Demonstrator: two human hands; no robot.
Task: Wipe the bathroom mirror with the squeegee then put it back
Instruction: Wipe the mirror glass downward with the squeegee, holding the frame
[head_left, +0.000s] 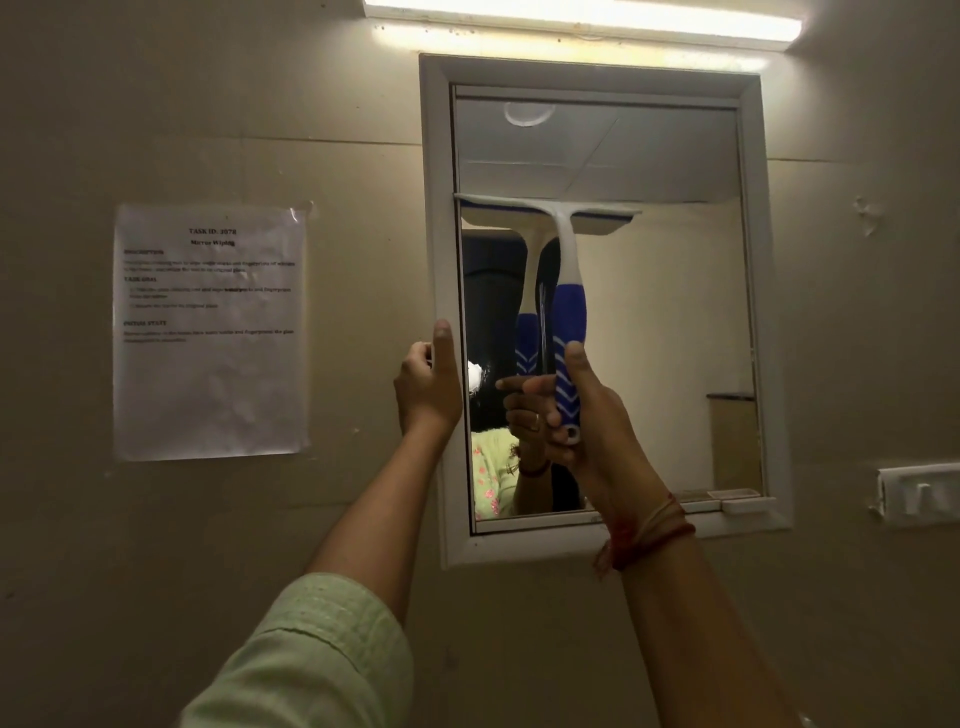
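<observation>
Both arms raised. R hand (576, 415) wraps its fingers round the blue grip of the white-and-blue plastic T-shaped squeegee (563, 249), blade flat on the upper half of the white-framed rectangular bathroom mirror (649, 312). L hand (428, 379) pinches its left frame edge, thumb up. Small white tray (740, 505) on lower frame, contents unclear.

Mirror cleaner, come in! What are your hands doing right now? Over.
Right hand grips squeegee handle, blade against mirror, upper half. Left hand holds mirror frame, left edge. Nothing in the way.
</observation>
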